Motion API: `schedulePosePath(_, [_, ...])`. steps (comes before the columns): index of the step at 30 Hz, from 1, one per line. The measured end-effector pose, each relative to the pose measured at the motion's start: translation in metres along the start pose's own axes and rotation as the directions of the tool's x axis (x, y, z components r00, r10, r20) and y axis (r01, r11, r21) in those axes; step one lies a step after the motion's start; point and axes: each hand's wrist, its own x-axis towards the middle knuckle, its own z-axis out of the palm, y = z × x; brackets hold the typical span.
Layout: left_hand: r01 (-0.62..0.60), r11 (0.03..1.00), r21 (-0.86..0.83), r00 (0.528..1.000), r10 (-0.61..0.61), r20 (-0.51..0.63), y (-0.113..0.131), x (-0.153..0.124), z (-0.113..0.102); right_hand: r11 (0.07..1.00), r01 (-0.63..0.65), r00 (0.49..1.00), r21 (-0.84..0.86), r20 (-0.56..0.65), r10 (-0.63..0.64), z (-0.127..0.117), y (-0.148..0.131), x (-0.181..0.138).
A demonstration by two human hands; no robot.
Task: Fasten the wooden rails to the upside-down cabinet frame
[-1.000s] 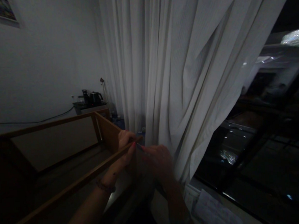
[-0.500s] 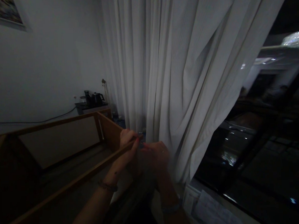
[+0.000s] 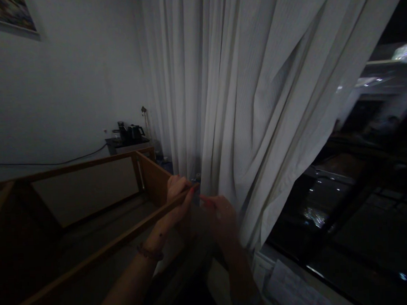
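A brown wooden frame, like an open cabinet or shelf lying down, stretches across the left side; its near rail (image 3: 126, 234) runs up to a corner in the middle of the view. Wrapped round that rail close to the corner is my left hand (image 3: 178, 197), thumb on the near side. Just right of the rail's end, my right hand (image 3: 222, 215) is closed, thumb and finger pinched together. Whatever it pinches is too dark and blurred to name. A small gap parts the right fingertips from the rail.
Long white curtains (image 3: 220, 79) hang right behind the corner. A dark kettle (image 3: 134, 131) stands on a small cabinet (image 3: 116, 148) at the back. Dark window glass (image 3: 345, 199) fills the right side. Pale papers (image 3: 292, 284) lie low at the right.
My right hand has moved slightly right, away from the rail's end. My left hand keeps its hold on the rail. The whole view has shifted a little.
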Motion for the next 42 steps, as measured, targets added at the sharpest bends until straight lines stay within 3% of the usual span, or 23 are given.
schedulePosePath(4, [0.004,1.0,-0.003,1.0,-0.004,-0.012,-0.001,0.0,0.001,0.998,-0.036,0.999,-0.052,-0.028,0.035,0.0,-0.006,0.003])
schedulePosePath(9, [-0.005,1.0,-0.009,1.0,0.004,-0.02,-0.002,-0.001,0.002,0.951,-0.273,0.962,0.146,0.031,0.271,0.001,-0.018,0.005])
schedulePosePath(13, [0.011,1.0,-0.012,0.999,-0.012,-0.039,0.003,-0.003,0.002,0.895,-0.395,0.919,0.207,0.084,0.386,-0.001,-0.023,0.003])
schedulePosePath(22, [0.037,0.999,-0.013,0.998,-0.037,-0.059,0.01,-0.003,0.001,0.835,-0.455,0.888,0.31,0.088,0.452,0.0,-0.022,0.007])
schedulePosePath(25, [0.057,0.998,-0.009,0.998,-0.057,-0.04,0.01,-0.003,0.001,0.848,-0.419,0.905,0.324,0.075,0.418,0.005,-0.014,0.006])
schedulePosePath(28, [0.061,0.998,-0.011,0.998,-0.061,-0.025,0.01,-0.003,0.0,0.882,-0.307,0.942,0.357,-0.016,0.335,0.008,-0.003,0.006])
schedulePosePath(32, [0.052,0.998,-0.023,0.998,-0.053,-0.017,0.008,-0.004,0.0,0.974,-0.044,0.996,0.221,-0.068,0.06,0.002,0.012,0.011])
schedulePosePath(37, [0.055,0.998,-0.019,0.998,-0.056,-0.037,0.008,-0.004,0.002,0.982,0.19,0.979,0.023,-0.079,-0.187,-0.006,0.025,0.018])
schedulePosePath(40, [0.079,0.997,-0.018,0.996,-0.08,-0.036,0.012,-0.003,0.001,0.984,0.179,0.979,0.007,-0.099,-0.177,-0.002,0.025,0.017])
schedulePosePath(42, [0.088,0.996,-0.021,0.996,-0.088,-0.027,0.014,-0.002,0.0,0.998,0.045,0.994,0.045,-0.097,-0.041,0.003,0.019,0.013])
